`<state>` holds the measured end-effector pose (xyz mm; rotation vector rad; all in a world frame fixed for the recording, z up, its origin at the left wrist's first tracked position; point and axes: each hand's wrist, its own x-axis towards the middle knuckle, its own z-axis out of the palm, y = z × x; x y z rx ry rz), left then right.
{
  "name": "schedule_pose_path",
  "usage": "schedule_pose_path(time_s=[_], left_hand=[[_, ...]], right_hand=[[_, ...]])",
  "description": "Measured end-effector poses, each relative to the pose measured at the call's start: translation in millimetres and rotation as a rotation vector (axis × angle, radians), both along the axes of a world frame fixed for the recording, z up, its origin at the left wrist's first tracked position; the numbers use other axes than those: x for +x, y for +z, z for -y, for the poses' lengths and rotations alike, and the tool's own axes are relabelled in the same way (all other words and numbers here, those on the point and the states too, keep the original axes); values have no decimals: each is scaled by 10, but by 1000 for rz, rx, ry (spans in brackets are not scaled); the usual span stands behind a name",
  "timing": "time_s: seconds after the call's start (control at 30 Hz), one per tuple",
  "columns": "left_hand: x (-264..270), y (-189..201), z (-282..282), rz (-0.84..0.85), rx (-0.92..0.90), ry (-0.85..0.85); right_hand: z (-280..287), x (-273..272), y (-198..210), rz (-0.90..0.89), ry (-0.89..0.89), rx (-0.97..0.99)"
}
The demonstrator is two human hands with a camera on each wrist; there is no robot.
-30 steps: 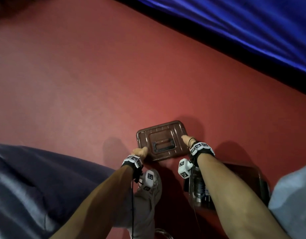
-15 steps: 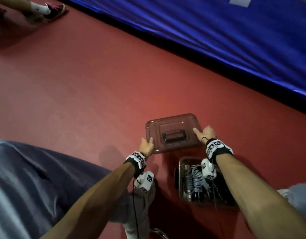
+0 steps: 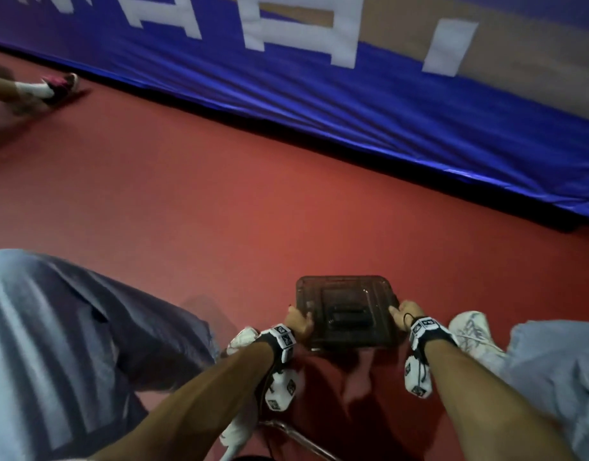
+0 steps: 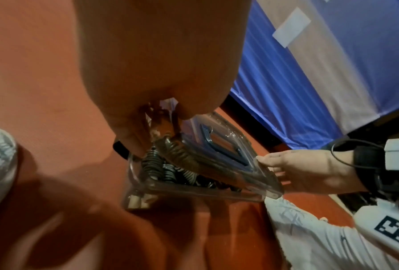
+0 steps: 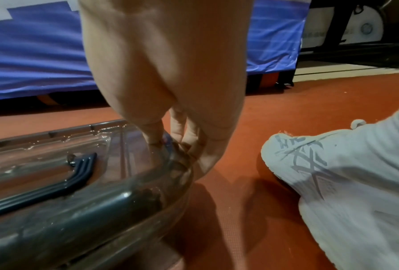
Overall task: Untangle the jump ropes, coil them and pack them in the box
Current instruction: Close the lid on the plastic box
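Head view, near to far: two forearms reach forward over the red floor [image 3: 220,207], each wrist carrying a strap with white marker cubes. The left hand [image 3: 298,322] grips the left edge of the clear lid [image 3: 346,294], fingers curled round its rim. The right hand [image 3: 404,312] pinches the lid's right edge, thumb on top and fingers under the rim, as the right wrist view shows. A dark handle [image 3: 349,316] lies flat in the recessed centre of the lid.

Left wrist view: the lid sits tilted over the clear box [image 4: 194,190]; its right side is raised and the box mouth is partly uncovered. Coiled jump ropes [image 4: 168,164] lie inside the box, black and grey, packed against its left wall.

A white shoe [image 3: 472,331] rests on the floor just right of the box; a second white shoe [image 3: 243,337] shows near the left wrist.

Farther off, a blue padded mat [image 3: 386,121] with white lettering runs along the far edge of the floor
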<state>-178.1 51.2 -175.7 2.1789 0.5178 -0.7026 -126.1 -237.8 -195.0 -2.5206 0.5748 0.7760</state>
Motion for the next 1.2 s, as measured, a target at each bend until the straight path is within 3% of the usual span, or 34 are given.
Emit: schedule_pose_path(time_s=[0.17, 0.47, 0.73, 1.2], left_hand=[[-55, 28, 55, -27, 188, -242], [-99, -90, 44, -19, 359, -196], [-113, -363, -9, -75, 300, -184], [-74, -337, -68, 28, 221, -88]], right_hand=[[135, -246, 4, 59, -32, 22], [84, -238, 30, 149, -82, 32], [13, -252, 15, 160, -56, -3], [-8, -225, -16, 145, -64, 6]])
